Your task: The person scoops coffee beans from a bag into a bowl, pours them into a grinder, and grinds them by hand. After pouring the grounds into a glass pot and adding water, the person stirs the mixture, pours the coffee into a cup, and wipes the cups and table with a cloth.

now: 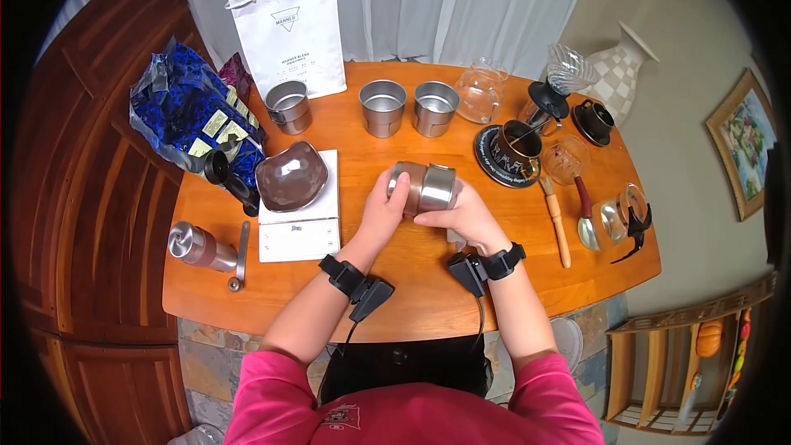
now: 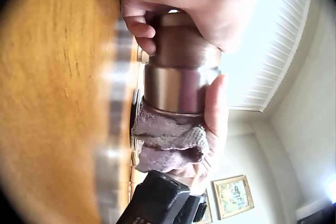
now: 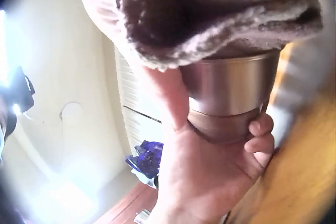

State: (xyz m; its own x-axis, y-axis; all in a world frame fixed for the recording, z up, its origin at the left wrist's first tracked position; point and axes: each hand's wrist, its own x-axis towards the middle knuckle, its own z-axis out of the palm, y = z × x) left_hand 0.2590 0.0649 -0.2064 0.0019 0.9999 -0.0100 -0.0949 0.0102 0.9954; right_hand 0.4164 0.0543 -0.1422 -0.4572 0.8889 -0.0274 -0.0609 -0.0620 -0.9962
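Note:
Over the middle of the table, both hands hold a steel cylinder (image 1: pixel 438 188) with a brown band, lying on its side. My left hand (image 1: pixel 381 213) curls its thumb and fingers round the banded end. At the steel, wider end is my right hand (image 1: pixel 474 218), its thumb along the side. A mauve-grey cloth (image 2: pixel 170 135) is bunched in the right palm against that end, mostly hidden in the head view. In the right wrist view the folded cloth (image 3: pixel 231 35) covers the cylinder's end.
A glossy brown dish (image 1: pixel 292 177) sits on a white scale (image 1: pixel 298 241) at left, near a hand grinder (image 1: pixel 198 247). Steel cups (image 1: pixel 381 109) and a white coffee bag (image 1: pixel 288 29) stand behind. Right are a black cup (image 1: pixel 517 148), brush (image 1: pixel 556 222) and glassware (image 1: pixel 482 92).

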